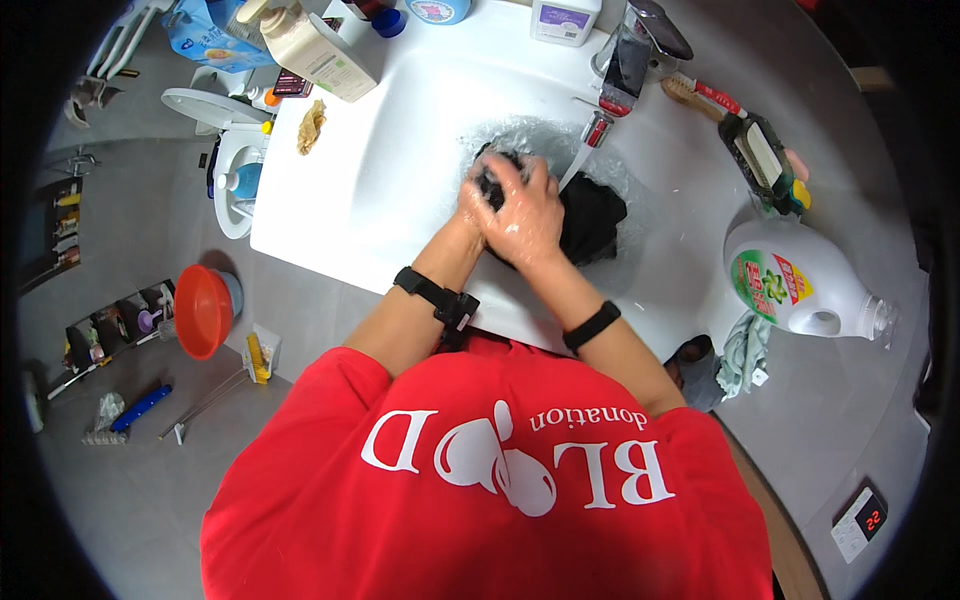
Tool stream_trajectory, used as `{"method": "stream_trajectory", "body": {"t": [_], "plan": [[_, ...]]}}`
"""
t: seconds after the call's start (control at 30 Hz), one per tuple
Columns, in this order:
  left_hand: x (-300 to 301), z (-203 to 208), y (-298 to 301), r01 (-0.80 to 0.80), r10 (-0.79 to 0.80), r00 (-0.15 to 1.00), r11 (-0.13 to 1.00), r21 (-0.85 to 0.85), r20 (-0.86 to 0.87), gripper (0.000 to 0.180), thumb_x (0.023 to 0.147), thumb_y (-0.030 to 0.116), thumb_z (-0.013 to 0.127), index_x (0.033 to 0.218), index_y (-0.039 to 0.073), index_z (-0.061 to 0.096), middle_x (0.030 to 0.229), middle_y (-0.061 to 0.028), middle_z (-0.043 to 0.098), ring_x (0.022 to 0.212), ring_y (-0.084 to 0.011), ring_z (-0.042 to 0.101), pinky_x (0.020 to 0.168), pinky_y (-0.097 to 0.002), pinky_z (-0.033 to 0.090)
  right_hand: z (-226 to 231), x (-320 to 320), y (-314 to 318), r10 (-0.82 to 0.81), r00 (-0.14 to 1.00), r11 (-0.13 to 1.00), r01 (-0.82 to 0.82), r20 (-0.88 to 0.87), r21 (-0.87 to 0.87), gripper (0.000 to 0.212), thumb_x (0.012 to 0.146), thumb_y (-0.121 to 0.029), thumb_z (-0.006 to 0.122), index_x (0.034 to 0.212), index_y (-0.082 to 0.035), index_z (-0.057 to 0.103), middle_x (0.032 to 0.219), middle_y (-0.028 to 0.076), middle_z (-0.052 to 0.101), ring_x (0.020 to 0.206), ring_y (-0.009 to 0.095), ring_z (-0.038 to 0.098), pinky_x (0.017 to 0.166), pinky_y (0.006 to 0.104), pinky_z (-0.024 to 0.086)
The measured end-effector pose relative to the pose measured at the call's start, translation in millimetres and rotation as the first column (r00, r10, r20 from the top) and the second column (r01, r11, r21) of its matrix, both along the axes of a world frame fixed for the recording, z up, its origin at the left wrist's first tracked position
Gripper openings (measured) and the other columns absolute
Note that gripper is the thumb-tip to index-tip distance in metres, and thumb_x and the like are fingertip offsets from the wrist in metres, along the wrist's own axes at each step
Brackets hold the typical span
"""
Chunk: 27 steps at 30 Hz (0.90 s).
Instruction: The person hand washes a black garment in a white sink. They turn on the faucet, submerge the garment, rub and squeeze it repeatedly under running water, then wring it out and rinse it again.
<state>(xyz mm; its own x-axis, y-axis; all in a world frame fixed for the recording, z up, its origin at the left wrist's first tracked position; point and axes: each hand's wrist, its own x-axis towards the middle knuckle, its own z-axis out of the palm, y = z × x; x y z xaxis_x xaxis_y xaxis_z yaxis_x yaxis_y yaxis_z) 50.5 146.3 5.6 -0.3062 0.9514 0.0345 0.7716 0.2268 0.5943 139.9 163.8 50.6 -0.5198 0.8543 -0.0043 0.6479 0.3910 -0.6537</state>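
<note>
A black wet cloth [592, 222] lies partly in the water of the white sink [400, 150], and part of it is bunched up between my hands. My left hand [474, 203] is closed on the bunched part from the left side. Over the same bunch, my right hand [527, 215] is closed with its fingers bent across it; suds and drops cover the skin. Water runs from the faucet [597, 130] in a stream just right of my hands. The fingers of my left hand are partly hidden by the right.
A large white detergent jug [800, 278] lies right of the sink, near a brush [700, 97] and a grey-green cloth [745, 355]. Bottles, including a beige one [315, 55], line the back left rim. A toilet [240, 170] and an orange basin [203, 312] stand at left.
</note>
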Motion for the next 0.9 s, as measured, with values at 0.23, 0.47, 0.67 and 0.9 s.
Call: {"method": "stream_trajectory", "body": {"t": [0.23,0.47,0.67,0.9], "plan": [[-5,25,-5,-0.248,0.554,0.100,0.818,-0.519,0.826,0.038,0.095,0.035,0.054,0.108,-0.001,0.059,0.087,-0.0088,0.063,0.081,-0.0181,0.061,0.077,-0.0305,0.050,-42,8,98,-0.083,0.996,0.604,0.069,0.023,-0.794,0.071,0.088,-0.059,0.049,0.119,0.004,0.062,0.119,0.029,0.063,0.118,0.041,0.058,0.099,0.0423,0.044],[-39,-10,-17,-0.399,0.756,0.403,0.652,-0.645,0.515,0.083,0.090,0.056,0.058,0.156,0.036,0.011,0.156,-0.0261,0.002,0.142,-0.0449,0.019,0.109,-0.0481,0.035,-97,38,83,0.184,0.794,0.958,-0.278,0.579,0.076,0.046,0.091,-0.037,0.056,0.135,-0.028,0.051,0.136,0.015,0.050,0.114,0.042,0.054,0.089,0.0511,0.050],[-39,-44,-11,-0.364,0.695,0.450,0.716,-0.595,0.561,0.086,0.089,0.057,0.059,0.157,0.031,0.013,0.156,-0.0253,-0.003,0.138,-0.0448,0.032,0.112,-0.0475,0.031,-106,24,80,0.293,0.778,0.944,-0.329,0.555,-0.036,0.054,0.082,-0.013,0.062,0.133,-0.028,0.052,0.155,0.002,0.031,0.123,0.031,0.054,0.101,0.0446,0.045],[-38,-47,2,-0.272,0.384,-0.488,0.786,-0.555,0.784,0.054,0.082,0.059,0.068,0.104,0.010,0.062,0.099,-0.0139,0.066,0.080,-0.0290,0.064,0.077,-0.0415,0.056,-34,21,9,0.397,0.797,0.864,-0.491,-0.455,-0.108,0.030,0.074,-0.002,0.050,0.099,-0.007,0.066,0.102,0.015,0.062,0.098,0.036,0.057,0.092,0.0404,0.044]]}}
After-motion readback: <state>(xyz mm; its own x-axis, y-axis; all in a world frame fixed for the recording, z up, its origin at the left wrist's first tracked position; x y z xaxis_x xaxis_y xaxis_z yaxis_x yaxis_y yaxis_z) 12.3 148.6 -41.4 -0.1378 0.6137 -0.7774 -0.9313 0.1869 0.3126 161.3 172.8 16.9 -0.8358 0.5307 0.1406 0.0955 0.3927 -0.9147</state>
